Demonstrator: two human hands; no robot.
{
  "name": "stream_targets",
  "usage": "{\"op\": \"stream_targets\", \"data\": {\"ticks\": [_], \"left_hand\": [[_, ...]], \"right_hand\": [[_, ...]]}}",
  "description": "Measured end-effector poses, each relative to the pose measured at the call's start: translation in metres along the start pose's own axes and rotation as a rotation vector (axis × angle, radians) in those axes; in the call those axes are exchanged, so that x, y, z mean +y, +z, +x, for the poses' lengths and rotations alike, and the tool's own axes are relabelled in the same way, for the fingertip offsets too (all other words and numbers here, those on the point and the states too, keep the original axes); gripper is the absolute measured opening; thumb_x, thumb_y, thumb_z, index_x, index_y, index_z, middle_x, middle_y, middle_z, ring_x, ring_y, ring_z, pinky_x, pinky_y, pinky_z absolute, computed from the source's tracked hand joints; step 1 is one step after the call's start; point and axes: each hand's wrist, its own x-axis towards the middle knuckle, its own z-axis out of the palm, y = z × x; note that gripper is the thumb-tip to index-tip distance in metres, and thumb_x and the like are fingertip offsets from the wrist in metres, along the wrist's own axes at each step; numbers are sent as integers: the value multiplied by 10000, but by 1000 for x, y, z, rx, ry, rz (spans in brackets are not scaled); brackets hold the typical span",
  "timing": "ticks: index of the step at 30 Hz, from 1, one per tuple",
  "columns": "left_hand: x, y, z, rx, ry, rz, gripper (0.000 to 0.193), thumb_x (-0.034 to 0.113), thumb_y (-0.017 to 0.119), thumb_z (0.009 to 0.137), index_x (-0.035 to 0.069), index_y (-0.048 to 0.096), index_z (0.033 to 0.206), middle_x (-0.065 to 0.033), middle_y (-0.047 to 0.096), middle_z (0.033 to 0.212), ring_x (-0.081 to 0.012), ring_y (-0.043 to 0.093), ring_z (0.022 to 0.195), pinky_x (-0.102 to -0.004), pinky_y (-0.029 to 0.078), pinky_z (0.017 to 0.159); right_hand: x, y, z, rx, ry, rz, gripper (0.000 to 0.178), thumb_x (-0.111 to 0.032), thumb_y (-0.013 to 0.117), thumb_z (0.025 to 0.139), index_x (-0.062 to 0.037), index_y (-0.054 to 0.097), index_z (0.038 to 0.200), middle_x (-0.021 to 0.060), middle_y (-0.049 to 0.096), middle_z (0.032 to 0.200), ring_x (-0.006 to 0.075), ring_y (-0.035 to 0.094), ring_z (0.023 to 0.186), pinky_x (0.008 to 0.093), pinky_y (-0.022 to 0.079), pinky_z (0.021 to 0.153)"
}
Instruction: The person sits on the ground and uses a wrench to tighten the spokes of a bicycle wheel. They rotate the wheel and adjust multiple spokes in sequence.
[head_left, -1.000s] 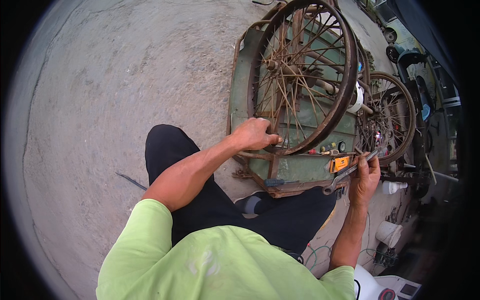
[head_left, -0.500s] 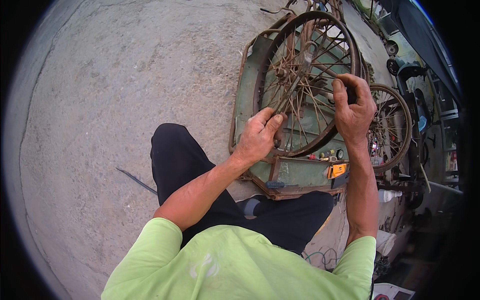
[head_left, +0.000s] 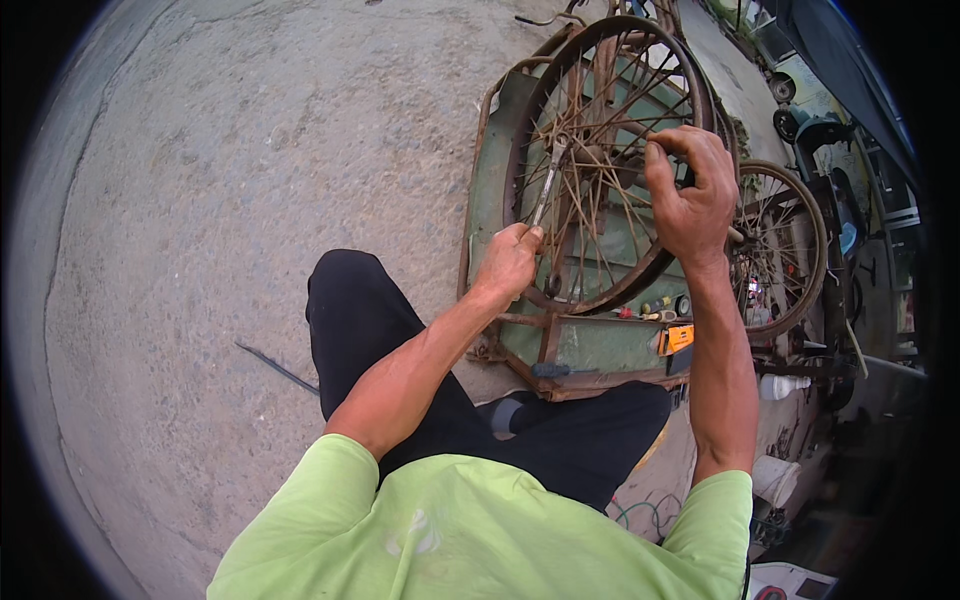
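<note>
A rusty spoked bicycle wheel stands upright over a green metal tray on the ground in front of me. My left hand grips a slim metal wrench whose tip reaches in among the spokes near the hub. My right hand is closed over the wheel's rim and tyre on the right side. Both forearms reach forward from my lime green shirt, above my dark trousers.
A second, smaller spoked wheel stands to the right. Small tools and an orange object lie in the tray. A thin dark rod lies on the concrete at left. White containers and clutter crowd the right edge.
My right hand rose from the tray's lower right corner to the wheel's rim. My left hand shifted from the rim and now holds the wrench into the spokes.
</note>
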Motion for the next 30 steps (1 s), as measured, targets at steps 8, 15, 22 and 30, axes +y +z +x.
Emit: {"op": "stream_targets", "data": {"ticks": [8,15,22,30], "left_hand": [[1,-5,-6,-57,-63,-65,382,359,498,1112,35,564,919,-23,488,602,-139,463,494,-342,402,462],[20,-10,-4,-57,-113,-178,396,356,512,1108,10,586,931,-46,509,628,-155,483,515,-358,408,472],[12,-14,5,-41,-50,-190,402,354,519,1106,7,594,917,-55,511,624,-165,490,508,-362,414,473],[26,-22,3,-97,-163,-394,355,353,477,1126,35,538,980,-38,470,586,-136,385,474,-338,357,472]], "right_hand": [[0,2,4,-9,47,22,105,-93,777,839,-79,745,938,64,736,914,261,692,909,384,486,843],[1,0,0,0,27,8,94,-88,770,844,-76,744,934,61,735,912,259,689,910,377,486,843],[-1,1,1,10,24,35,88,-86,769,846,-71,741,928,64,733,901,258,690,902,377,488,841],[3,1,3,-7,66,67,89,-94,770,863,-70,749,946,66,737,905,249,688,903,381,489,834]]}}
